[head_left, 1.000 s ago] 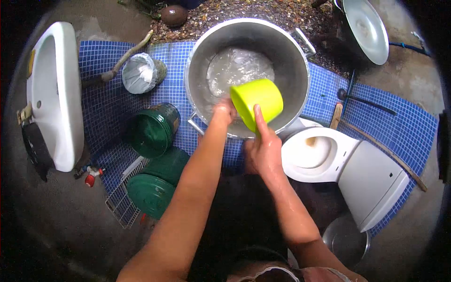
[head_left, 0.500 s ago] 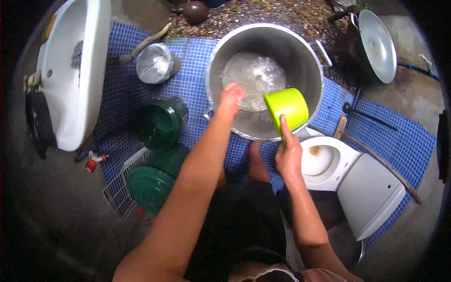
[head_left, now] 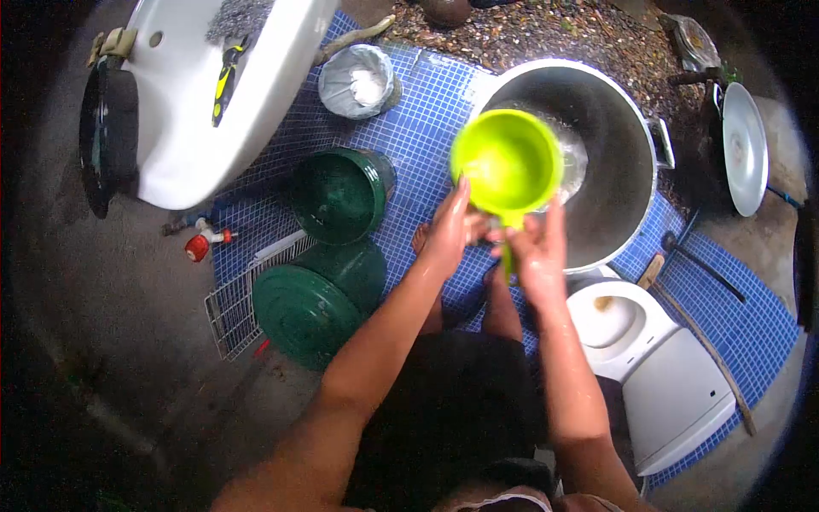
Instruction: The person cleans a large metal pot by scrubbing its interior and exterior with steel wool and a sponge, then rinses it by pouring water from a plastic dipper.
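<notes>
A lime-green water dipper (head_left: 505, 162) is held in front of the big metal pot (head_left: 636, 192), its open mouth turned up towards me. My left hand (head_left: 450, 232) grips the dipper's near left side, thumb against the cup and fingers near the handle. With its fingers curled about the handle, my right hand (head_left: 539, 260) also holds the dipper; its fingers are slightly blurred. Both forearms look wet. The dipper covers part of the pot's left side, and a patch of water shows behind it. I cannot tell if the dipper contains water.
A white sink (head_left: 183, 171) at upper left bears a yellow-black tool (head_left: 224, 85) and a scouring mesh (head_left: 241, 19). Left of my legs are green buckets (head_left: 337, 196), a wire rack (head_left: 230, 316) and a lined bin (head_left: 350, 81). A toilet (head_left: 674, 401) stands at right on blue tiles (head_left: 725, 290).
My right hand has lifted the dipper up and back, turning its mouth upward. My left hand has left the pot and taken hold of the dipper. The view has shifted left.
</notes>
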